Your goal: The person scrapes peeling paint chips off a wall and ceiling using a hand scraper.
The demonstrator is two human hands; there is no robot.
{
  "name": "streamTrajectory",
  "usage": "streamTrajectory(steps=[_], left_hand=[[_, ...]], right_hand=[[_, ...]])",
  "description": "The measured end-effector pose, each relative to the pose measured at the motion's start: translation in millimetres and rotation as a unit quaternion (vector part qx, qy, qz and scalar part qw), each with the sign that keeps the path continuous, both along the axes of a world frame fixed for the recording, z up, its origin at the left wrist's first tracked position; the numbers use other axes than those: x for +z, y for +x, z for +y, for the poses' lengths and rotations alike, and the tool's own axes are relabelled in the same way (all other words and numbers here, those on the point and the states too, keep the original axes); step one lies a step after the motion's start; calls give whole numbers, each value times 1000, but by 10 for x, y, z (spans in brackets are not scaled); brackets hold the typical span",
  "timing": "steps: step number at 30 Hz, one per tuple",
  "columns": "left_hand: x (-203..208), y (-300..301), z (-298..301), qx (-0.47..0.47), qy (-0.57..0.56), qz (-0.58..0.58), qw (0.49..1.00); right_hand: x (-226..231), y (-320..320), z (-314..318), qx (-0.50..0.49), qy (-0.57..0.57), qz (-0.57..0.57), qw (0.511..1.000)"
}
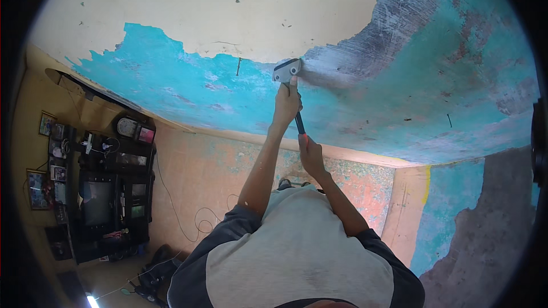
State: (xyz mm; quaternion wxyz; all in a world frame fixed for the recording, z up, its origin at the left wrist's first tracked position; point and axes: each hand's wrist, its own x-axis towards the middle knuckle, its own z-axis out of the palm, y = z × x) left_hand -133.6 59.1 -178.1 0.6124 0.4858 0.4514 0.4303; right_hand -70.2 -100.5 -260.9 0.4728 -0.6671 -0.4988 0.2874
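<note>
Overhead, both arms rise from the grey-and-dark shirt at the six o'clock edge and stretch toward the middle of the view, where a scraper meets the painted surface. The left hand is highest — its arm nearly straight, fingers wrapped shut around the tool's dark handle just under the flat metal head. The right hand sits lower on the same handle, at about five o'clock from the left one, closed around the handle's end with the elbow bent out to the side. The scraper's blade lies pressed against the surface right on the ragged border between cream top coat toward twelve o'clock and turquoise paint below it. At two o'clock from the blade runs a greyish scraped patch. Far off at nine o'clock stands a dark shelf unit — cluttered, with cables trailing beside it.
</note>
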Motion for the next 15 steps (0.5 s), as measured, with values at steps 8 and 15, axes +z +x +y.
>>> streamTrajectory(steps=[8, 15], left_hand=[[-70, 45, -135, 19, -5, 13, 1000], [89, 27, -86, 21, -6, -14, 1000]], right_hand=[[-116, 32, -56, 10, -16, 13, 1000], [-18, 27, -1, 10, 5, 17, 1000]])
